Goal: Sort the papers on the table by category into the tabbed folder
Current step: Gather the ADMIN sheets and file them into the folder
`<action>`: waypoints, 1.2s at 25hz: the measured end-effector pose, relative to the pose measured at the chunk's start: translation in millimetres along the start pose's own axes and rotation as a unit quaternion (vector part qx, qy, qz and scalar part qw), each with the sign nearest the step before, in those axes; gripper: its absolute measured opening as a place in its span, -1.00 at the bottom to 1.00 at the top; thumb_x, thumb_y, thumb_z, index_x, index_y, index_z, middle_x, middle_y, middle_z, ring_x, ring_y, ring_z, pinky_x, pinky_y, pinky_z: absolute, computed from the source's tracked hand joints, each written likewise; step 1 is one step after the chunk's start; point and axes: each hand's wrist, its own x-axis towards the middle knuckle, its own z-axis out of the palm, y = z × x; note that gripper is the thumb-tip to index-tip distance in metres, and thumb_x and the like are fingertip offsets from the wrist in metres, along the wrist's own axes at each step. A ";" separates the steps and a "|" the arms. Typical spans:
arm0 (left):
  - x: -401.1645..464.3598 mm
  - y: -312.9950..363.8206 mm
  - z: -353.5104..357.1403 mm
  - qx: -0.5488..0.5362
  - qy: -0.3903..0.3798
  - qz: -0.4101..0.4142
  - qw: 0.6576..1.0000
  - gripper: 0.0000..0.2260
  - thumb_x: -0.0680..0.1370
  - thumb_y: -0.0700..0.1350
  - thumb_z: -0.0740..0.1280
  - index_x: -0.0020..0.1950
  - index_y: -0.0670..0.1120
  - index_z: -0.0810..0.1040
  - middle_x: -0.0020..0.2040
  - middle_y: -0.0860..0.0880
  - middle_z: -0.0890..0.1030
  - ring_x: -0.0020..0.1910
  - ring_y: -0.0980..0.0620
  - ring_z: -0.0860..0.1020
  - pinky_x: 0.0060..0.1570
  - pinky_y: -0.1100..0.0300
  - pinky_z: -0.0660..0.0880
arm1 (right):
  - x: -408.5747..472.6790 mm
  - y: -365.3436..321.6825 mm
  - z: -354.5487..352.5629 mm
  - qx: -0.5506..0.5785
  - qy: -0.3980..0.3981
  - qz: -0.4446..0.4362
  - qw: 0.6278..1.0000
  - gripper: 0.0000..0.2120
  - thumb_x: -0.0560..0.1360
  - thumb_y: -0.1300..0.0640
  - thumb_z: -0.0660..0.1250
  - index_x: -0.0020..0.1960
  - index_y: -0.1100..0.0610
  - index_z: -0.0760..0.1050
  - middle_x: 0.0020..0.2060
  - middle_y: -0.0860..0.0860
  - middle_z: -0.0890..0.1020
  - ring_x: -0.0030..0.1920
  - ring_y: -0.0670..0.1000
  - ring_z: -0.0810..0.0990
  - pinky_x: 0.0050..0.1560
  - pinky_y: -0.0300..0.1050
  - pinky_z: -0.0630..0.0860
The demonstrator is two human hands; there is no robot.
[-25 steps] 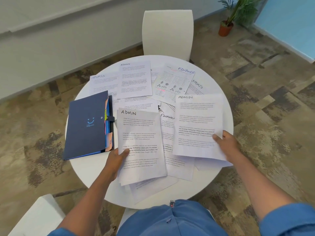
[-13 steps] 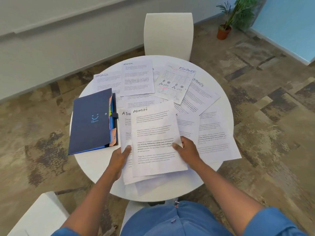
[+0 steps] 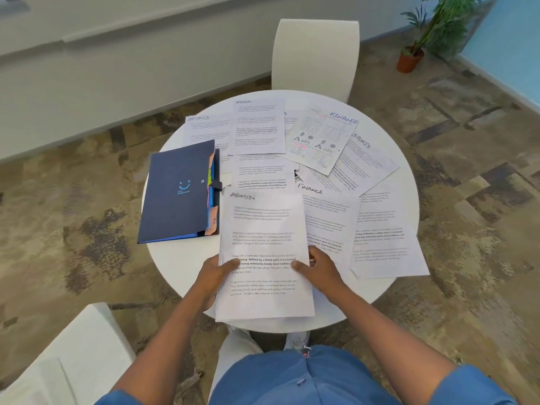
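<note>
A small stack of sheets headed ADMIN (image 3: 263, 229) is lifted at the near side of the round white table (image 3: 175, 264). My left hand (image 3: 216, 273) grips its left edge and my right hand (image 3: 317, 268) grips its right edge, thumbs on top. The dark blue tabbed folder (image 3: 178, 191) lies shut at the left of the table, coloured tabs showing along its right side. Other sheets lie spread out: a FINANCE page (image 3: 327, 211) just right of the stack, another ADMIN page (image 3: 258, 127), a SPORTS page (image 3: 204, 127) at the back left, a printed FINANCE form (image 3: 321, 138) and a SPORTS page (image 3: 365, 162).
A white chair (image 3: 315, 57) stands behind the table and another white seat (image 3: 58, 361) is at the near left. A potted plant (image 3: 415, 51) sits on the patterned carpet at the far right. More unlabelled sheets (image 3: 382, 241) overhang the table's right edge.
My right hand carried its ADMIN sheet left onto the one my left hand held. Both hands now hold the joined sheets together, pulled toward me.
</note>
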 end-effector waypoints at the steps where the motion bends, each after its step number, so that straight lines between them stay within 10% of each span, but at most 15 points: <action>1: -1.9 -1.3 0.2 0.000 -0.002 -0.008 1.000 -0.70 0.53 -0.19 0.42 0.25 -0.21 0.56 0.03 -0.18 0.72 -0.02 -0.21 0.69 0.02 -0.15 0.62 | 0.2 3.1 -1.3 0.009 0.007 0.015 1.000 -0.57 0.46 -0.05 0.48 0.27 0.01 0.47 0.13 -0.13 0.59 0.11 -0.05 0.57 0.09 -0.07 0.52; 5: -7.8 0.0 4.0 -0.010 -0.044 -0.003 0.999 -0.69 0.53 -0.21 0.41 0.26 -0.23 0.56 0.09 -0.25 0.68 0.06 -0.27 0.66 0.08 -0.17 0.60 | 1.4 11.9 -12.9 0.166 -0.025 0.060 0.984 -0.28 0.33 -0.01 0.59 0.38 0.06 0.35 0.25 0.00 0.58 0.21 0.04 0.58 0.16 0.05 0.59; 11: -13.9 18.6 24.6 0.040 -0.110 0.065 0.991 -0.66 0.55 -0.09 0.41 0.30 -0.12 0.55 0.16 -0.14 0.68 0.13 -0.17 0.65 0.15 -0.13 0.58 | -9.3 -11.7 -37.5 0.236 -0.011 0.013 0.972 -0.66 0.46 0.25 0.46 0.22 0.14 0.55 0.14 0.12 0.68 0.10 0.12 0.68 -0.02 -0.02 0.66; 30: -13.2 23.9 74.2 0.177 0.036 0.253 0.950 -0.66 0.58 -0.21 0.37 0.08 0.27 0.46 0.05 0.24 0.55 0.05 0.14 0.53 0.00 0.34 0.47 | -33.7 -32.3 -53.0 0.125 0.125 -0.123 0.976 -0.76 0.50 0.31 0.43 -0.02 -0.02 0.57 -0.06 0.03 0.66 0.01 0.00 0.60 0.04 -0.02 0.57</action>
